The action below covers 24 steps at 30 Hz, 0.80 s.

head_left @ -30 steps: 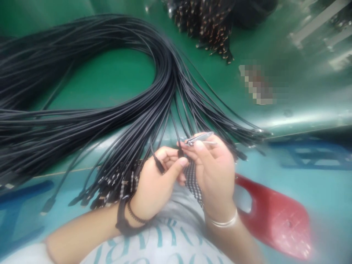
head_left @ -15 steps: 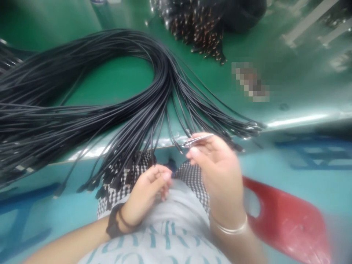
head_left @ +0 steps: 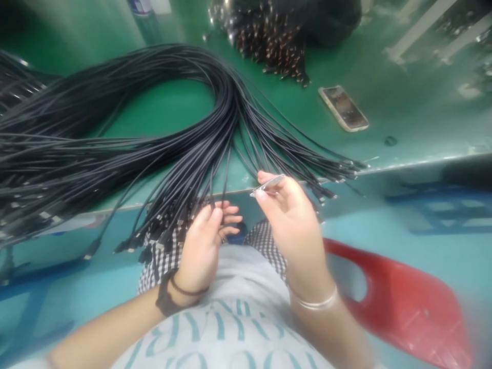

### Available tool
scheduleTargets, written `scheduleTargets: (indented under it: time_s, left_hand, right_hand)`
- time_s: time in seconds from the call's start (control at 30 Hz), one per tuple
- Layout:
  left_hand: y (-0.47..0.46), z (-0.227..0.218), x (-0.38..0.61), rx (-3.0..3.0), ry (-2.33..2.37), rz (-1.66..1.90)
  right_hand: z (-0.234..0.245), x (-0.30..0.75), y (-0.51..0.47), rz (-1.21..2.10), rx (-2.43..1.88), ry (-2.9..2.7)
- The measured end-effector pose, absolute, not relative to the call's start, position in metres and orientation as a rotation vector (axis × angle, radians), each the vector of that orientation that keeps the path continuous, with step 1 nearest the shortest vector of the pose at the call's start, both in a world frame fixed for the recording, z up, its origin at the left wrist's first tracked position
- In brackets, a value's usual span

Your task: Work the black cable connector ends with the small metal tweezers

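A large looped bundle of thin black cables (head_left: 226, 102) lies across the green table, with its connector ends fanning over the front edge. My left hand (head_left: 203, 241) is at that edge, its thumb and forefinger closed on the end of a black cable (head_left: 211, 187). Its other fingers are stretched out, and the cable's tip is hidden among them. In my right hand (head_left: 294, 220) is a pair of silver tweezers (head_left: 269, 184), pinched between thumb and fingers, with the points toward the left. The tweezers are apart from the cable in my left hand.
On the green table (head_left: 415, 133) lie a phone (head_left: 344, 108) and, farther back, another bundle with copper-coloured tips (head_left: 277, 46). A bottle (head_left: 140, 6) stands at the back. A red stool (head_left: 407, 297) is at the lower right.
My left hand has moved up to the hanging cable ends and closed thumb and forefinger on one. My right hand has shifted slightly left and up with the tweezers.
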<state>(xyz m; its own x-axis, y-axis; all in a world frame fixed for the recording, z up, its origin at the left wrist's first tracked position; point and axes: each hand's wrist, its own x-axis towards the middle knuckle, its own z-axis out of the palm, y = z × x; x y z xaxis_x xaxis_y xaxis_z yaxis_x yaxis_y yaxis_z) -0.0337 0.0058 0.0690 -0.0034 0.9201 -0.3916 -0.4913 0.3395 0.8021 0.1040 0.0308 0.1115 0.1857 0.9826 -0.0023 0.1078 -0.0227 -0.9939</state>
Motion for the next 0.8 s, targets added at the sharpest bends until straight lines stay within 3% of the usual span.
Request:
scheduleTargets:
  time_s: [0.3,0.57,0.8]
  left_hand:
    - [0.017,0.083,-0.038,0.525,0.869,0.742]
    - [0.018,0.081,-0.040,0.562,0.846,0.783]
    - [0.025,0.083,-0.047,0.729,0.708,0.777]
  right_hand:
    - [0.107,0.112,0.017,1.251,-1.272,-0.865]
    - [0.107,0.111,0.013,1.381,-1.196,-0.722]
    - [0.113,0.101,0.014,1.212,-1.259,-0.768]
